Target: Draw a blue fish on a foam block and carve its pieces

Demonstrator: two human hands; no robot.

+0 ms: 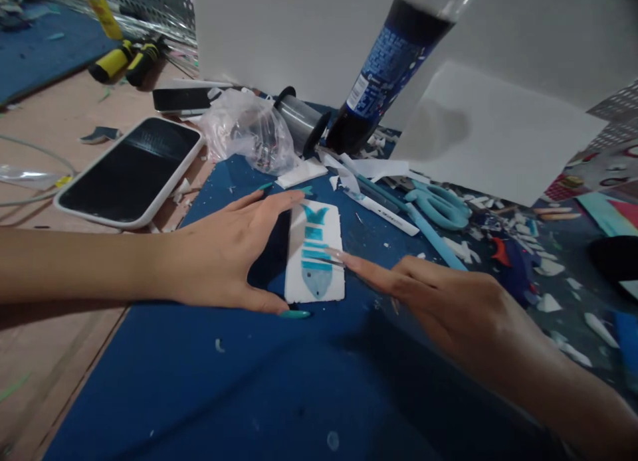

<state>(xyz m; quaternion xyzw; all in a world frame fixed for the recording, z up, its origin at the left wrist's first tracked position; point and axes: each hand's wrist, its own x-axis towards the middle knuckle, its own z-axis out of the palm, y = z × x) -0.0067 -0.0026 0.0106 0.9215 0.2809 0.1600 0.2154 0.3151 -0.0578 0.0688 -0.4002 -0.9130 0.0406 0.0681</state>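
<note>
A small white card-like slab (294, 275) lies on the blue mat, bearing a fish with a pale blue head and tail and bright blue stripes (314, 234). My left hand (234, 248) rests flat to its left, fingers spread. A fingertip touches the slab's far edge, and the thumb is by its near left corner. From the right, my right hand (428, 295) reaches over the stripes with the index finger stretched and the other fingers curled. A thin, pointed metallic tool (335, 262) shows under that fingertip; its kind is hard to make out, since the hand covers the rest.
A phone (134, 172) lies left on the wooden surface. Behind the slab are a plastic bag (249, 129), a spool (302, 119) and a leaning dark-drink bottle (383, 69). Blue-handled scissors (438, 205), a white-labelled pen-like stick (383, 215) and white scraps (548, 303) lie right.
</note>
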